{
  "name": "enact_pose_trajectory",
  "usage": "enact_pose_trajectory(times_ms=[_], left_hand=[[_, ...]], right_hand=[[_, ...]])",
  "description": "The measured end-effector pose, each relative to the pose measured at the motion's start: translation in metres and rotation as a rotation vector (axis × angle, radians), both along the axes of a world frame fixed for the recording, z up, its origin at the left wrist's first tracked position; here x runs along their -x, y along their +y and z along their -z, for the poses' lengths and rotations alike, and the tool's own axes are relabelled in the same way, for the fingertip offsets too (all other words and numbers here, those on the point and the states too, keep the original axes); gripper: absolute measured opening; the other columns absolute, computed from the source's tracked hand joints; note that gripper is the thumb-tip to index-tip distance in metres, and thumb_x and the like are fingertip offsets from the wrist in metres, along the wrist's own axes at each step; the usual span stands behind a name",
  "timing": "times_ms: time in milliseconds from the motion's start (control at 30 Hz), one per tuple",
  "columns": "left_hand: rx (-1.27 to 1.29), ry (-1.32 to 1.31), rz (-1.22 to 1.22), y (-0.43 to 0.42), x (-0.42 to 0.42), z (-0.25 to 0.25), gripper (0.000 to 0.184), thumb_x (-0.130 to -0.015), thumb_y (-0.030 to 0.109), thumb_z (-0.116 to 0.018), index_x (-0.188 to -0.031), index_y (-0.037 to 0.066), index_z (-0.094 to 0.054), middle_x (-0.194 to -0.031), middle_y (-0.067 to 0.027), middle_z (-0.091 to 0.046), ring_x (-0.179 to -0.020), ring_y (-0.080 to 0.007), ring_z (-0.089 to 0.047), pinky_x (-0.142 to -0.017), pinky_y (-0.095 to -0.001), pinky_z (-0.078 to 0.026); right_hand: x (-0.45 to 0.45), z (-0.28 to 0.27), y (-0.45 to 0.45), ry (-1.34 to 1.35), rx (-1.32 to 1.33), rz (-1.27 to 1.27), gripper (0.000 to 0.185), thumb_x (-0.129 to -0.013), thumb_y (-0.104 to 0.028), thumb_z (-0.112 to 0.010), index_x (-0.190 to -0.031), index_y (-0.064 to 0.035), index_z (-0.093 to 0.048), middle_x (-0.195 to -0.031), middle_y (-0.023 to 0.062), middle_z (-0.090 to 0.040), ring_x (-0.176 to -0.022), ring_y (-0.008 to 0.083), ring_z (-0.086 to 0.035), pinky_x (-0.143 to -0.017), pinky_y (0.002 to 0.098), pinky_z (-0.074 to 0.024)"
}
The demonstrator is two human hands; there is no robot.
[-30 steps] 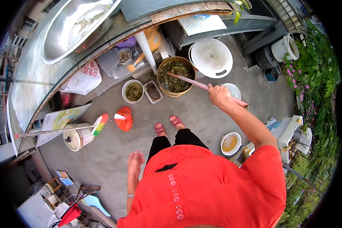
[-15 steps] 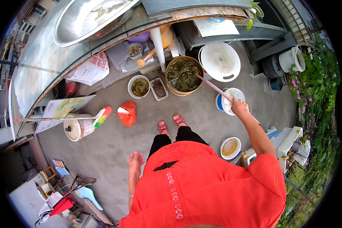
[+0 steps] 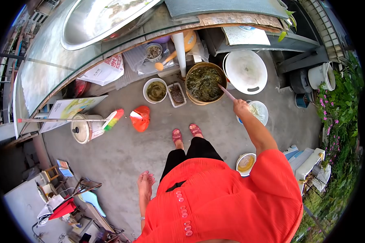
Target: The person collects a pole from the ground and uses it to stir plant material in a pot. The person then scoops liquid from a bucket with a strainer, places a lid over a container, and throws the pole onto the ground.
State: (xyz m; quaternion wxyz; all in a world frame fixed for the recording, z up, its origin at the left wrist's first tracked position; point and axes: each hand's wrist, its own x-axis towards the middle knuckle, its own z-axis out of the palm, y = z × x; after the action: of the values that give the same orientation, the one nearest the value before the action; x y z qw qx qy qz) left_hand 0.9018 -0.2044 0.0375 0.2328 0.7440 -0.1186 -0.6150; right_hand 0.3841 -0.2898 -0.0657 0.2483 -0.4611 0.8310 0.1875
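Note:
My right hand [image 3: 241,107] is wrapped round a pink stick [image 3: 228,92]. The stick's far end dips into a dark green leafy mash [image 3: 203,82], which nearly fills a tan bucket [image 3: 195,100] on the floor. Below the hand, partly covered by my forearm, is a white bucket [image 3: 262,110] with pale contents. At my side hangs my left hand [image 3: 146,180], fingers loosely apart and holding nothing. Just left of the tan bucket are a clear tub [image 3: 177,95] of brown stuff and a white bowl [image 3: 155,90] with greenish liquid.
A round white lid [image 3: 247,69] leans behind the tan bucket. An orange-red bag [image 3: 140,118], a lidded bin [image 3: 84,128] and a broom [image 3: 113,120] are to the left. A glass-topped table [image 3: 121,44] overhangs the far side. Beside me on the right sits a bowl [image 3: 245,164].
My right hand has moved forward and left with the stick, closer to the tan bucket, and less of the stick shows. The left hand stays hanging. The whole view has shifted slightly.

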Motion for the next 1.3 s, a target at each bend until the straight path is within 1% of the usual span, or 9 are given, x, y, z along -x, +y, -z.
enact_pose_trajectory(times_ms=[167,300,400,533,633,800,1000,1100,1300], left_hand=[[-0.151,0.034,0.011,0.016,0.023,0.007,0.023,-0.089,0.019,-0.043,-0.103,0.002,-0.047,-0.080,-0.0079,-0.056,-0.063,-0.0139,-0.052,-0.057,-0.0260,-0.045],[-0.136,0.040,0.069,0.002,0.042,0.003,0.025,-0.089,0.020,-0.042,-0.104,0.000,-0.047,-0.082,-0.0082,-0.055,-0.064,-0.0136,-0.052,-0.057,-0.0259,-0.045],[-0.102,0.022,0.088,-0.014,0.044,0.016,0.026,-0.089,0.021,-0.043,-0.103,0.000,-0.047,-0.081,-0.0078,-0.055,-0.065,-0.0130,-0.051,-0.058,-0.0255,-0.045],[-0.098,0.129,0.328,-0.062,0.084,0.038,0.027,-0.088,0.023,-0.046,-0.104,0.002,-0.047,-0.081,-0.0069,-0.056,-0.066,-0.0126,-0.052,-0.060,-0.0253,-0.045],[0.015,0.204,0.408,-0.097,0.125,0.029,0.027,-0.089,0.024,-0.046,-0.104,0.002,-0.047,-0.081,-0.0066,-0.056,-0.066,-0.0121,-0.051,-0.061,-0.0249,-0.044],[-0.023,0.072,0.462,-0.098,0.119,0.019,0.028,-0.088,0.024,-0.046,-0.104,0.001,-0.048,-0.081,-0.0065,-0.056,-0.065,-0.0116,-0.051,-0.060,-0.0245,-0.044],[-0.089,-0.078,0.547,-0.080,0.101,0.030,0.029,-0.088,0.024,-0.046,-0.104,0.001,-0.048,-0.081,-0.0069,-0.056,-0.064,-0.0116,-0.051,-0.058,-0.0243,-0.045],[-0.017,-0.014,0.584,-0.089,0.123,0.023,0.029,-0.088,0.024,-0.045,-0.105,0.001,-0.048,-0.081,-0.0068,-0.056,-0.064,-0.0117,-0.051,-0.058,-0.0247,-0.045],[0.104,0.085,0.588,-0.089,0.133,0.020,0.028,-0.088,0.024,-0.045,-0.105,0.002,-0.047,-0.081,-0.0059,-0.055,-0.065,-0.0113,-0.051,-0.059,-0.0250,-0.044]], right_hand=[[-0.008,0.013,-0.019,-0.037,0.018,-0.069,0.023,-0.083,-0.011,-0.043,-0.097,-0.0029,-0.058,-0.099,0.0154,-0.059,-0.091,0.0326,-0.058,-0.076,0.0380,-0.0492],[0.002,0.023,-0.018,-0.066,0.005,-0.094,0.022,-0.082,-0.009,-0.042,-0.097,-0.0025,-0.056,-0.099,0.0158,-0.058,-0.087,0.0323,-0.060,-0.073,0.0389,-0.0497],[-0.001,0.012,-0.017,-0.039,-0.035,-0.099,0.021,-0.082,-0.010,-0.046,-0.098,-0.0049,-0.058,-0.101,0.0119,-0.057,-0.090,0.0285,-0.059,-0.074,0.0356,-0.0502],[-0.008,-0.006,-0.011,-0.051,-0.057,-0.078,0.021,-0.081,-0.008,-0.047,-0.099,-0.0047,-0.058,-0.101,0.0107,-0.057,-0.092,0.0280,-0.059,-0.075,0.0354,-0.0505],[-0.013,-0.006,-0.012,-0.057,-0.131,-0.044,0.021,-0.081,-0.006,-0.048,-0.099,-0.0001,-0.055,-0.101,0.0127,-0.056,-0.089,0.0283,-0.060,-0.072,0.0349,-0.0515],[-0.017,0.022,-0.001,-0.084,0.015,0.020,0.022,-0.078,-0.006,-0.053,-0.098,0.0027,-0.050,-0.085,0.0152,-0.062,-0.081,0.0282,-0.063,-0.069,0.0340,-0.0516],[-0.004,0.043,0.018,-0.125,0.000,0.077,0.022,-0.080,-0.009,-0.051,-0.099,0.0004,-0.050,-0.089,0.0167,-0.062,-0.082,0.0291,-0.062,-0.069,0.0352,-0.0513],[0.018,0.022,0.035,-0.126,0.015,0.080,0.021,-0.081,-0.010,-0.048,-0.099,-0.0004,-0.050,-0.090,0.0180,-0.061,-0.083,0.0304,-0.062,-0.069,0.0364,-0.0510],[0.043,-0.069,0.099,-0.107,-0.014,0.084,0.024,-0.084,-0.015,-0.044,-0.102,-0.0005,-0.049,-0.085,0.0192,-0.061,-0.082,0.0333,-0.061,-0.071,0.0406,-0.0487]])
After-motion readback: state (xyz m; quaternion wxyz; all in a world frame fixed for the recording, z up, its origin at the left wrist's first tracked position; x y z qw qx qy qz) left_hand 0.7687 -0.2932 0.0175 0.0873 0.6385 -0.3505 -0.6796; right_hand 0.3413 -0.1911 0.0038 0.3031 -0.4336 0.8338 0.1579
